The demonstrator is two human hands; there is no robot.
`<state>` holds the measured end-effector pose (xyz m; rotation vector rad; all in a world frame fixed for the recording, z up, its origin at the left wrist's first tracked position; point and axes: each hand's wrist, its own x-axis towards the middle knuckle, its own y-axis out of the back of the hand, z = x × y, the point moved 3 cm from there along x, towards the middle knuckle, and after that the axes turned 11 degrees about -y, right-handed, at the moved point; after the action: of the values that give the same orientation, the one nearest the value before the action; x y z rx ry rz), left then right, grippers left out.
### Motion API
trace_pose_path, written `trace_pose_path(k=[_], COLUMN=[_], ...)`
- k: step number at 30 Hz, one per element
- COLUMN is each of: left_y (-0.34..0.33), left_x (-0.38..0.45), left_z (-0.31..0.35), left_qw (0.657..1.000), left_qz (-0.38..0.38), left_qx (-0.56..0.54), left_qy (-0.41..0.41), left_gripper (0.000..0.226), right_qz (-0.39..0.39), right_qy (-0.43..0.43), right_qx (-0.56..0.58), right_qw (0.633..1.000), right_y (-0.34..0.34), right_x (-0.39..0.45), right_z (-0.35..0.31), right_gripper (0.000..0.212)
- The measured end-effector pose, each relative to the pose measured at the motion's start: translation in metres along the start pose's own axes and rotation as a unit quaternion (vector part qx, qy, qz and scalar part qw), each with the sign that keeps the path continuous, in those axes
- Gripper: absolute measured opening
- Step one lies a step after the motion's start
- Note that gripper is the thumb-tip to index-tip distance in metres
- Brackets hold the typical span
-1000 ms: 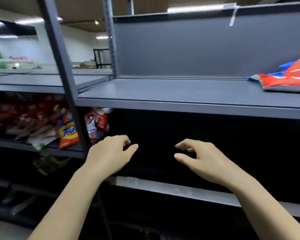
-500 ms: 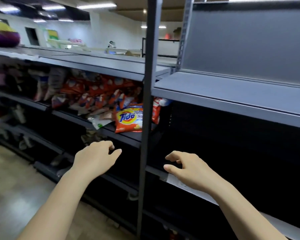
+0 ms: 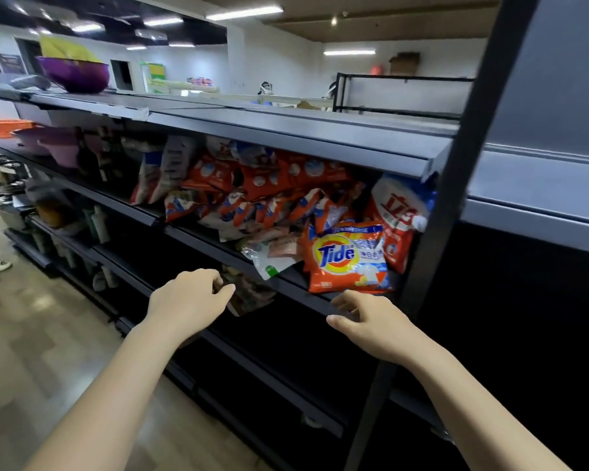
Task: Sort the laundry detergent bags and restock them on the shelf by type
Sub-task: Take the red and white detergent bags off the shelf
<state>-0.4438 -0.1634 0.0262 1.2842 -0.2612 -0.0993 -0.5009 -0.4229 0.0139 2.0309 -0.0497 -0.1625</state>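
Observation:
An orange Tide detergent bag leans at the front right of the middle shelf. Behind it lies a heap of red and white detergent bags, and a large red and white bag stands against the dark upright post. My left hand hovers below the shelf edge, fingers loosely curled, holding nothing. Just under the Tide bag, my right hand hangs with relaxed fingers near the shelf lip, empty.
A grey upper shelf overhangs the bags. A purple bowl sits on top at the left, and orange and purple basins stand further left. A bare grey shelf lies right of the post. Wooden floor spreads below left.
My view has swung left from the bare grey shelf to the stocked bay. Both empty hands moved along with it and now hover just below the detergent shelf.

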Motion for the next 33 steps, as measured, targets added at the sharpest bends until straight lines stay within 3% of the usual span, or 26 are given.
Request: trace_pose_path(k=[8, 16, 22, 27, 30, 33], left_y=[0.014, 0.006, -0.021, -0.04, -0.047, -0.051], left_x=[0.094, 0.184, 0.258, 0.307, 0.336, 0.362], left_z=[-0.062, -0.084, -0.1, -0.111, -0.11, -0.099], left_qw=[1.0, 0.998, 0.984, 0.968, 0.954, 0.938], left_qz=[0.005, -0.008, 0.037, 0.02, 0.015, 0.017], left_qx=[-0.019, -0.062, -0.16, -0.242, -0.284, -0.319], left_qy=[-0.003, -0.027, -0.066, -0.065, -0.091, -0.135], left_gripper=[0.036, 0.041, 0.055, 0.048, 0.056, 0.042], right_qz=[0.004, 0.094, 0.19, 0.267, 0.281, 0.287], right_qy=[-0.014, -0.069, -0.15, -0.143, -0.151, -0.131], right_qx=[0.005, 0.022, 0.043, 0.068, 0.07, 0.083], right_qw=[1.0, 0.993, 0.969, 0.951, 0.945, 0.945], right_y=[0.008, 0.022, 0.03, 0.041, 0.049, 0.059], right_x=[0.099, 0.157, 0.207, 0.249, 0.284, 0.318], right_z=[-0.062, -0.084, -0.088, -0.093, -0.088, -0.09], right_gripper=[0.035, 0.043, 0.048, 0.041, 0.044, 0.05])
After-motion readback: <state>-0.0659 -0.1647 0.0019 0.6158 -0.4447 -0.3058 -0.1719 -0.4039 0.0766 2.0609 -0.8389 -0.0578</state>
